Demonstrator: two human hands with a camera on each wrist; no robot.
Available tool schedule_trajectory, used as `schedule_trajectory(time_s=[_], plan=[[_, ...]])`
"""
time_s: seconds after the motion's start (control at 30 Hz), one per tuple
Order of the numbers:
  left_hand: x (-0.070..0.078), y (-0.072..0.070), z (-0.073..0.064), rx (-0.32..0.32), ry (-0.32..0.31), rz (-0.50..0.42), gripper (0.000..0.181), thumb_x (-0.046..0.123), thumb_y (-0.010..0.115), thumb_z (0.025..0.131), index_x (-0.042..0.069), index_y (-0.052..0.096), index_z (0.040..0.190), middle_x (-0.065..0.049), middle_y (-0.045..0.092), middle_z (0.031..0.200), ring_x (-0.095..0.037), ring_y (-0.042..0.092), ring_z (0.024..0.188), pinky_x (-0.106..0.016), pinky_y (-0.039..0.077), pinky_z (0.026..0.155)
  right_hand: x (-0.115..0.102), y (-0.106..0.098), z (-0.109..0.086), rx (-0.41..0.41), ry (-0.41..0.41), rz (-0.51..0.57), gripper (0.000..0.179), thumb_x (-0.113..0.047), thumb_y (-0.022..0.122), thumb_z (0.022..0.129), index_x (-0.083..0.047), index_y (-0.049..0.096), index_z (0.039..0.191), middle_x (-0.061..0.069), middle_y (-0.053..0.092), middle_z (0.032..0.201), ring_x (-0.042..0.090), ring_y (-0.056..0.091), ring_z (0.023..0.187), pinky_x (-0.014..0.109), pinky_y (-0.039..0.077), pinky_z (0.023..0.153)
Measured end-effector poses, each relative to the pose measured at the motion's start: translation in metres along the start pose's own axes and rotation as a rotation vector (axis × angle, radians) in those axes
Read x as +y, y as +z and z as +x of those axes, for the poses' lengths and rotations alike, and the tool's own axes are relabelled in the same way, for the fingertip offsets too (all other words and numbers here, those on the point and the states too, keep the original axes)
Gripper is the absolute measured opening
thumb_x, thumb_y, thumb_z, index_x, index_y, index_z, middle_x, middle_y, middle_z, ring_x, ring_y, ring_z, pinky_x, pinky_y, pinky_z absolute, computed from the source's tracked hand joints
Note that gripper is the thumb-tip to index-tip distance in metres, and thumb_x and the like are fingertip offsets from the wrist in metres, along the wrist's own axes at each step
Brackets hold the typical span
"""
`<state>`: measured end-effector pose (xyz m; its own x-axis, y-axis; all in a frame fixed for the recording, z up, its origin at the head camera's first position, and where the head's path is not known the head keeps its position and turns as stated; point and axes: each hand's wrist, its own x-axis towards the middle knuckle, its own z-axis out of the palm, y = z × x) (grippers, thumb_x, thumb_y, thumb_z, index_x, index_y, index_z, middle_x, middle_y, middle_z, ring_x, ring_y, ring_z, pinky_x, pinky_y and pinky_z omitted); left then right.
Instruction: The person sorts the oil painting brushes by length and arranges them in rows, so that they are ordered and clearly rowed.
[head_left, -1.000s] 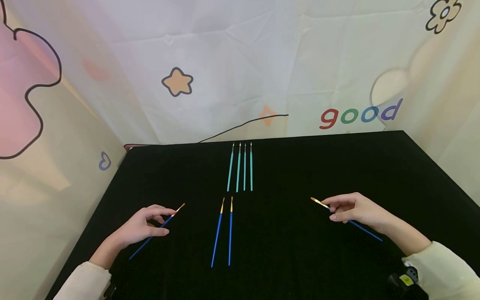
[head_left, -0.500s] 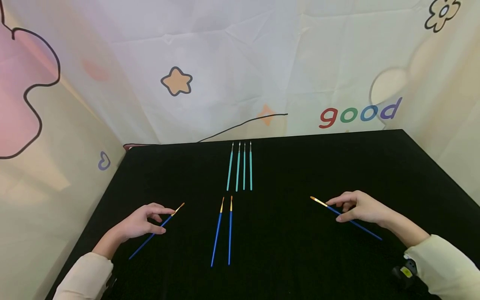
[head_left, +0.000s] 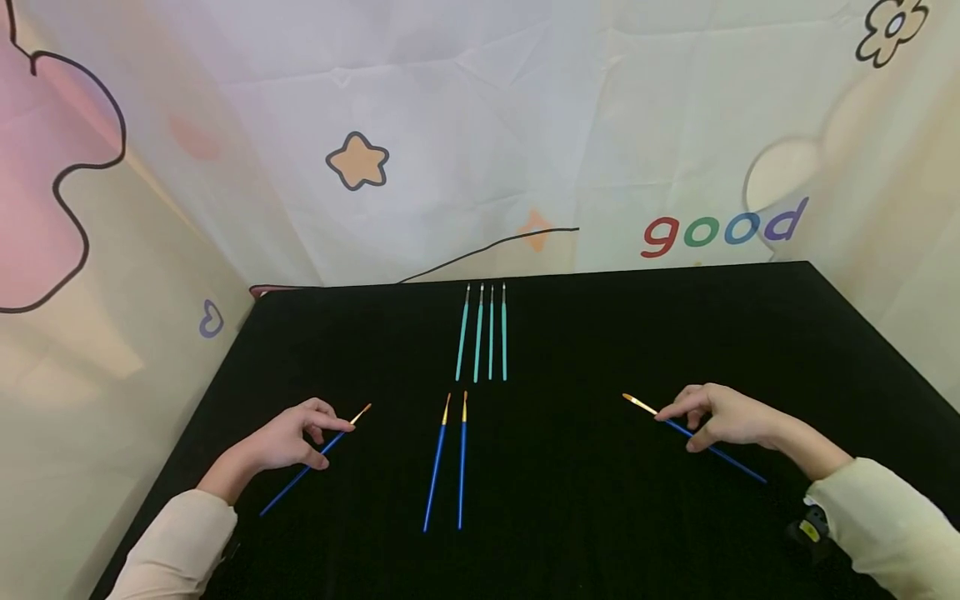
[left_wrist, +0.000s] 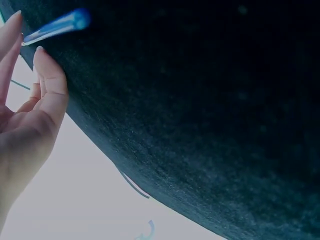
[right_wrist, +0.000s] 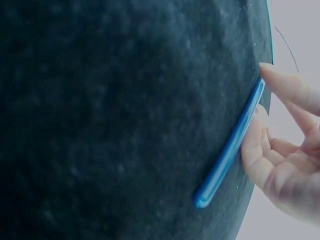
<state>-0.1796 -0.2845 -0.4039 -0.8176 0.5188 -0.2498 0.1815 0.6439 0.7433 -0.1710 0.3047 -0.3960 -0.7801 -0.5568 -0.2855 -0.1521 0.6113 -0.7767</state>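
Observation:
In the head view my left hand (head_left: 296, 435) hovers over a blue paintbrush (head_left: 288, 486) lying slanted on the black table. The index fingertip meets it near the gold ferrule, and the thumb stands apart beside the handle. The left wrist view shows this blue handle (left_wrist: 57, 26) next to the parted thumb and finger. On the other side, my right hand (head_left: 723, 418) is over a second blue paintbrush (head_left: 738, 467), index fingertip at the handle's upper end, thumb lower along it. That handle (right_wrist: 227, 155) runs past the spread fingers in the right wrist view.
Two more blue paintbrushes (head_left: 435, 479) (head_left: 462, 475) lie side by side at the middle of the black table (head_left: 570, 517). Behind them several turquoise paintbrushes (head_left: 491, 342) form a row near the back edge. A printed cloth (head_left: 465, 125) rises around the table.
My right hand's thumb has drawn back down along the handle, baring more of that paintbrush. The left hand has shifted only slightly. Both slanted paintbrushes have stayed in place.

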Motion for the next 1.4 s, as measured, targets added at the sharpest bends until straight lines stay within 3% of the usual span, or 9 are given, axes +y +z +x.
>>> schedule_trajectory(time_s=[0.2,0.43,0.97,1.13,1.23,1.4], plan=[[0.001,-0.001,0.003,0.012,-0.016,0.052,0.045,-0.003,0.071,0.069,0.002,0.062,0.113,-0.017,0.041,0.116,-0.021,0.050,0.083,-0.032,0.046,0.063,0.001,0.000,0.000,0.002,-0.043,-0.023,0.046,-0.006,0.070,0.071,0.000,0.060,0.115,0.011,0.048,0.100,0.018,0.045,0.076,0.027,0.045,0.064],[0.003,-0.003,0.002,0.003,-0.031,0.040,0.046,-0.007,0.067,0.071,0.000,0.059,0.116,-0.018,0.041,0.115,-0.021,0.051,0.078,-0.030,0.047,0.061,0.004,-0.001,-0.002,-0.001,-0.114,-0.046,0.046,0.000,0.066,0.072,0.002,0.058,0.117,0.012,0.048,0.097,0.017,0.047,0.075,0.028,0.049,0.063],[0.007,-0.007,0.003,-0.025,-0.011,0.044,0.046,-0.009,0.061,0.072,-0.006,0.054,0.118,-0.016,0.049,0.105,-0.018,0.052,0.071,-0.028,0.046,0.057,0.001,-0.007,-0.003,-0.045,-0.080,-0.056,0.047,0.000,0.062,0.073,0.003,0.055,0.120,0.013,0.051,0.102,0.020,0.052,0.082,0.030,0.049,0.065],[0.011,-0.006,0.001,-0.032,0.020,-0.016,0.048,-0.007,0.060,0.074,-0.008,0.051,0.121,-0.019,0.052,0.106,-0.018,0.053,0.073,-0.028,0.046,0.059,-0.002,-0.007,-0.003,-0.042,-0.067,-0.060,0.048,0.000,0.062,0.072,0.002,0.056,0.119,0.013,0.051,0.104,0.021,0.052,0.083,0.029,0.048,0.066],[0.015,-0.005,0.001,-0.018,0.034,-0.051,0.049,-0.007,0.060,0.075,-0.009,0.050,0.122,-0.020,0.050,0.106,-0.018,0.053,0.073,-0.027,0.046,0.058,-0.002,-0.006,-0.004,-0.042,-0.059,-0.058,0.048,0.001,0.062,0.071,0.002,0.056,0.119,0.013,0.051,0.106,0.021,0.052,0.085,0.029,0.048,0.067],[0.025,-0.002,0.000,0.033,0.072,-0.031,0.049,-0.008,0.059,0.075,-0.008,0.050,0.123,-0.020,0.048,0.107,-0.018,0.053,0.077,-0.026,0.047,0.059,-0.003,-0.007,-0.003,-0.044,-0.073,-0.058,0.048,0.002,0.061,0.070,0.003,0.056,0.118,0.014,0.051,0.105,0.021,0.051,0.085,0.029,0.048,0.067]])
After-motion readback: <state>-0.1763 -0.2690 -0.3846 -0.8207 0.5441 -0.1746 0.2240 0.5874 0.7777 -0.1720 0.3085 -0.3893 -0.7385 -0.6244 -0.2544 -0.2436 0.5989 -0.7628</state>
